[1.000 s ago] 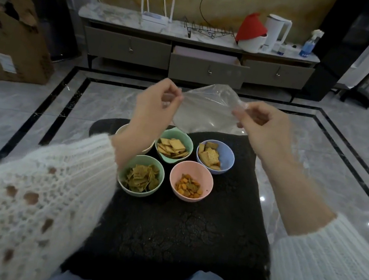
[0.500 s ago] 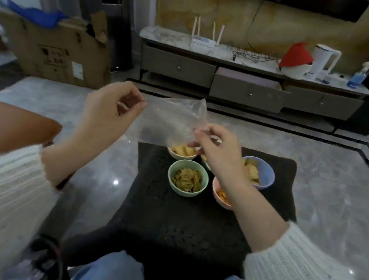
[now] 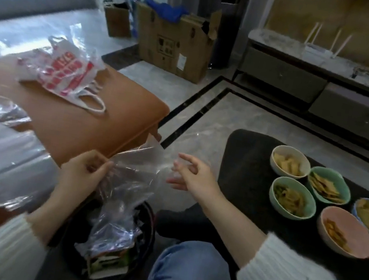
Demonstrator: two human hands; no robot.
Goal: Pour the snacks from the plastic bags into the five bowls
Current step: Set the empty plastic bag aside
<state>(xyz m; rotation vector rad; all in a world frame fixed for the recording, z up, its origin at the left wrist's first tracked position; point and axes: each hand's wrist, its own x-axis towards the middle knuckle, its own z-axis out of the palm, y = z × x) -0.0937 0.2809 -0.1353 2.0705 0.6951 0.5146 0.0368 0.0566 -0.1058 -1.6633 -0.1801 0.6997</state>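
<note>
Clear plastic bag (image 3: 132,180) hangs empty from the left hand (image 3: 84,172), whose fingers (image 3: 102,165) pinch its edge above a dark bin (image 3: 108,247). The right hand (image 3: 193,177), just beside it, is released, fingers spread. Five filled bowls (image 3: 292,201) sit well right on the black table (image 3: 245,165).

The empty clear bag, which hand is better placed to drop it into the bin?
Left. The left hand already pinches the clear bag above the bin; the right hand is open.
</note>
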